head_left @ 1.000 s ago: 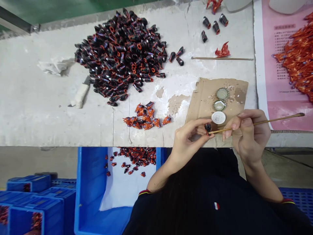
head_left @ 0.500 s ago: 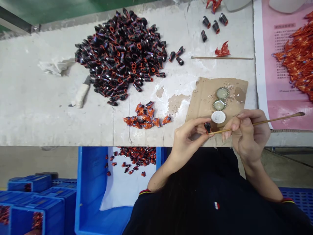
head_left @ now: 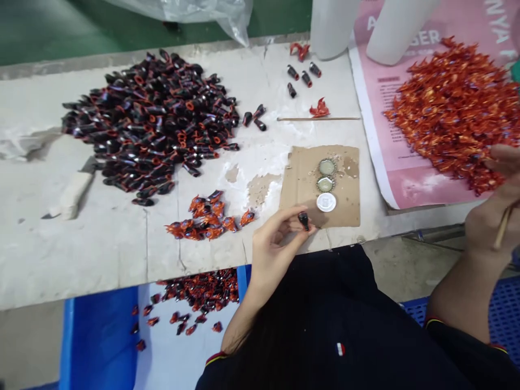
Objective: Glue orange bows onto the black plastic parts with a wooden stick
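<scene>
My left hand (head_left: pixel 274 244) pinches a small black figurine part (head_left: pixel 304 220) between thumb and fingers, just past the near edge of the cardboard piece (head_left: pixel 345 214). At the right edge of the view, my right hand (head_left: pixel 493 208) keeps a thin wooden stick (head_left: pixel 502 230) in its grip. Its fingertips are at the right side of a heap of orange, spiky small parts (head_left: pixel 455 119); whether they pinch one I cannot tell. On the cardboard sit two bottle caps (head_left: pixel 325 184) with something pale in them, and a white round lid (head_left: pixel 326 202).
A large heap of black parts (head_left: pixel 150 124) covers the table's left. Nearer lie several joined orange-and-black pieces (head_left: pixel 209 219), with a cloth-wrapped blade (head_left: pixel 75 189) further left. Another stick (head_left: pixel 319 118) lies behind the cardboard. Below the edge is a blue crate (head_left: pixel 97 336); white containers (head_left: pixel 333 27) stand behind.
My right hand has moved away from the black part, rightward to the orange heap, taking the stick along. My left hand still holds the black part. The view has shifted to the right.
</scene>
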Demonstrator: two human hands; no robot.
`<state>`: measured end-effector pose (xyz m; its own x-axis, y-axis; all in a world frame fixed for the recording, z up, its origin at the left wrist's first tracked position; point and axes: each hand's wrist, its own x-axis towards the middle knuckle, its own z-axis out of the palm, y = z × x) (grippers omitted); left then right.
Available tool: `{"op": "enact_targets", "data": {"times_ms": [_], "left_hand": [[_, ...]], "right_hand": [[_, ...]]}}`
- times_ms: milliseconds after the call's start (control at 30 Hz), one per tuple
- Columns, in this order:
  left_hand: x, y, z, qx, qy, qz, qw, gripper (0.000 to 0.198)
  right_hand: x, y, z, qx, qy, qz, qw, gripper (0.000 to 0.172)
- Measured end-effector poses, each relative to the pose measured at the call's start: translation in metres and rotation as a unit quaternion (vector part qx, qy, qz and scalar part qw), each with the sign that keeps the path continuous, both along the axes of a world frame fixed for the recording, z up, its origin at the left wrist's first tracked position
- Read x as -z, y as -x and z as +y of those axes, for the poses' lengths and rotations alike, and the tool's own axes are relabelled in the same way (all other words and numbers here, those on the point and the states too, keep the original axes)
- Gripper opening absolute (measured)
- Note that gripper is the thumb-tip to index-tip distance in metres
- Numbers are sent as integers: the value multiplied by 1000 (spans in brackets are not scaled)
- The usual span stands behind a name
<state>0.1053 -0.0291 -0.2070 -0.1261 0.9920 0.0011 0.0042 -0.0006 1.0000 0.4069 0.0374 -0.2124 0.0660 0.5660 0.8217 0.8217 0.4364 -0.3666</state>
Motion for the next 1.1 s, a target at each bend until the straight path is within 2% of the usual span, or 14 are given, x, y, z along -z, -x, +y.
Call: {"op": "enact_targets", "data": {"times_ms": [67,167,367,467,633,767,967,1033,1100], "left_hand": [[0,1,1,-6,-8,10,1000,27],[0,2,2,-4,-24,26,999,28],[1,1,2,10,-51,28,998,30],[0,1,1,6,-51,40,998,28],[0,1,2,11,-45,39,998,28],[0,1,1,11,-54,39,998,29],[-1,2,0,17,-63,54,996,29],[-1,1,1,18,-72,62,995,29],[-2,-3,2,20,-86,77,993,29]], "right_hand": [[-4,-36,2,100,54,-142,983,39],[-5,-64,7,138,95,-270,948,34],[-5,-53,23,128,211,-385,889,30],[-5,-49,25,126,236,-394,880,30],[0,-49,18,111,241,-382,885,29],[10,-44,12,106,222,-338,908,29],[21,-38,15,104,134,-326,930,30],[18,-27,11,91,107,-277,951,30],[10,-5,2,51,103,-178,977,24]]}}
